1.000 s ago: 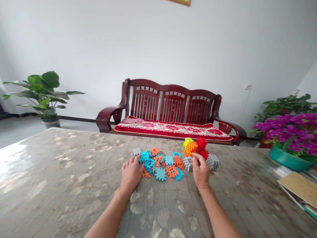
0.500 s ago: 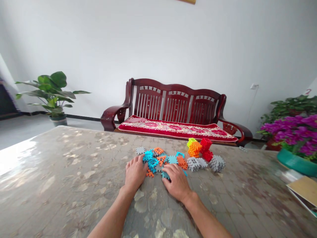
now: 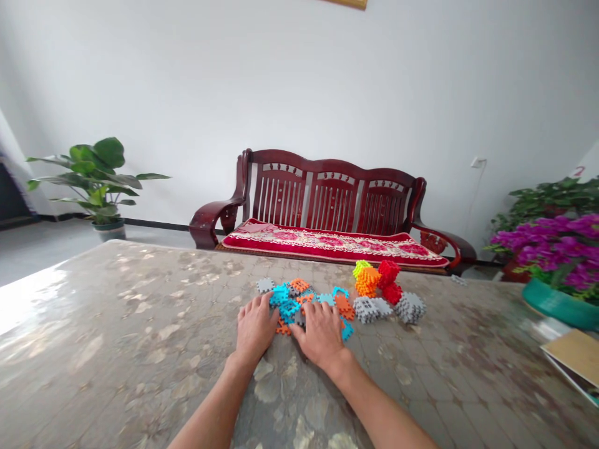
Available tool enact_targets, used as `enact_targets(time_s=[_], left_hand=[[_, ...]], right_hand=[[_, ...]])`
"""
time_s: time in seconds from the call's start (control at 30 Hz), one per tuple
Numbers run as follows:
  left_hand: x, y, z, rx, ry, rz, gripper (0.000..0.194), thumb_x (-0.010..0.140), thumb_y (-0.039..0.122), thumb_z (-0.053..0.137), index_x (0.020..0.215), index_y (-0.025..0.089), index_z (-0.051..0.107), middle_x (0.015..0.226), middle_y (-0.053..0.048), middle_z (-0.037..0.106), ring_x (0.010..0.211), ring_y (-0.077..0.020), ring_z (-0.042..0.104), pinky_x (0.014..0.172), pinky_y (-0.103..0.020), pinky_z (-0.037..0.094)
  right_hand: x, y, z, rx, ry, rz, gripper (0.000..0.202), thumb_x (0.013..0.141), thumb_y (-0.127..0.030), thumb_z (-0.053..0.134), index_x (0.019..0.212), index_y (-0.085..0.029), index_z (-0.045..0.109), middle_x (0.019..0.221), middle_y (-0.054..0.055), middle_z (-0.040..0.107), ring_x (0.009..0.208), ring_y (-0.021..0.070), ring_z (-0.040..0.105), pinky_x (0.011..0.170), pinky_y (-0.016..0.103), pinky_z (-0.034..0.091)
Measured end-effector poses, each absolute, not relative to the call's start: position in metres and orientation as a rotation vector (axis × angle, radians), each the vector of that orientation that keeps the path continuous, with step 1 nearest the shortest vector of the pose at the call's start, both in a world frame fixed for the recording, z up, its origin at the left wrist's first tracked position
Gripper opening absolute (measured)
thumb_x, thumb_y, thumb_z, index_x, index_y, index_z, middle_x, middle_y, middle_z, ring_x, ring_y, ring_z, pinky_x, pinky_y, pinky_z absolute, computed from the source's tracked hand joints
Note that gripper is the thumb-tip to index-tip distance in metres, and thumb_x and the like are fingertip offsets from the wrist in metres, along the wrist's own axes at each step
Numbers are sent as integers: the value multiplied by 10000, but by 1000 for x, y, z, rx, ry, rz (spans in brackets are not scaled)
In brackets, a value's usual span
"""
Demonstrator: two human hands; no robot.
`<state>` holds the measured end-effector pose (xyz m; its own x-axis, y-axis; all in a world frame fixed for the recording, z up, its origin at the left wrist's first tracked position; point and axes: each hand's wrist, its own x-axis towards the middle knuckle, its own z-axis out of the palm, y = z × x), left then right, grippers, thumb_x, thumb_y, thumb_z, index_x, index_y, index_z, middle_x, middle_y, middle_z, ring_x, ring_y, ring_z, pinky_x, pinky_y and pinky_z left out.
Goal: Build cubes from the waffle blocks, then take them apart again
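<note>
A jumbled heap of notched, puzzle-edged tiles, with blue tiles [image 3: 286, 307], an orange tile [image 3: 345, 307] and grey ones among them, lies on the table [image 3: 178, 374]. My left hand [image 3: 255, 325] rests palm down along the heap's left side, fingers stretched forward and thumb by the blue tiles. Over the near right part of the heap lies my right hand [image 3: 322, 333], its fingers spread and its thumb apart. Tiles under its palm are hidden. Nothing gripped shows in either hand. A bright blue tile [image 3: 347, 330] pokes out just right of the right hand.
Right of the heap stand stacked tiles: yellow-green [image 3: 361, 268], orange [image 3: 367, 282], red [image 3: 389, 272] and grey [image 3: 410, 308]. A teal flower pot [image 3: 556, 305] and a tan book or box [image 3: 574, 355] sit at the right. Beyond the table is a wooden bench [image 3: 334, 196].
My right hand has shifted a little left over the heap, covering the teal tile it was at and uncovering more of the blue one. The left hand has stayed in place.
</note>
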<state>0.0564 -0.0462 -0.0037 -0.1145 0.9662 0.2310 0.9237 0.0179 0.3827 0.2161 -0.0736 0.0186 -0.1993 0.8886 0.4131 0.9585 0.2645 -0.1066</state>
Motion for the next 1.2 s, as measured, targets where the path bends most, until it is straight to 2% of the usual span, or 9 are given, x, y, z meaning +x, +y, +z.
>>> enact_targets(time_s=[0.2, 0.37, 0.53, 0.73, 0.97, 1.2], left_hand=[[56, -46, -5, 2023, 2163, 695, 439, 885, 313, 448, 1313, 225, 488, 1291, -104, 588, 1196, -237, 523, 995, -372, 345], [56, -45, -7, 2026, 2167, 692, 446, 891, 322, 441, 1325, 228, 486, 1281, -102, 593, 1180, -246, 527, 989, -382, 350], [56, -43, -12, 2029, 2189, 711, 434, 897, 335, 447, 1318, 241, 495, 1268, -94, 600, 1163, -247, 535, 985, -380, 354], [56, -44, -11, 2038, 2188, 731, 436, 884, 315, 470, 1311, 234, 501, 1263, -95, 606, 1161, -252, 542, 978, -390, 365], [56, -44, -10, 2032, 2191, 731, 438, 889, 330, 465, 1312, 224, 506, 1271, -106, 601, 1157, -258, 548, 976, -401, 368], [55, -44, -7, 2031, 2168, 709, 438, 883, 319, 457, 1309, 229, 511, 1280, -99, 599, 1179, -259, 539, 995, -408, 366]], right_hand=[[210, -68, 13, -1781, -2084, -297, 310, 830, -448, 617, 1026, -209, 584, 982, 118, 669, 973, 309, 562, 848, 450, 380], [215, -68, 5, -1698, -1993, -170, 301, 758, -356, 673, 1007, -220, 571, 959, 81, 656, 952, 275, 561, 830, 395, 401], [218, -67, 2, -1498, -1915, -141, 409, 724, -241, 681, 1110, -214, 548, 1010, 61, 636, 973, 242, 570, 858, 369, 442], [225, -64, -3, -1298, -1916, -91, 601, 735, -97, 617, 1295, -220, 437, 1094, 76, 621, 1034, 246, 590, 895, 396, 499], [234, -61, -6, -1255, -1868, -78, 637, 771, -116, 619, 1364, -218, 408, 1104, 85, 645, 1044, 243, 614, 912, 403, 520], [263, -46, 6, -1306, -1745, -108, 610, 796, -206, 623, 1372, -175, 424, 1121, 109, 672, 1039, 231, 634, 923, 389, 513]])
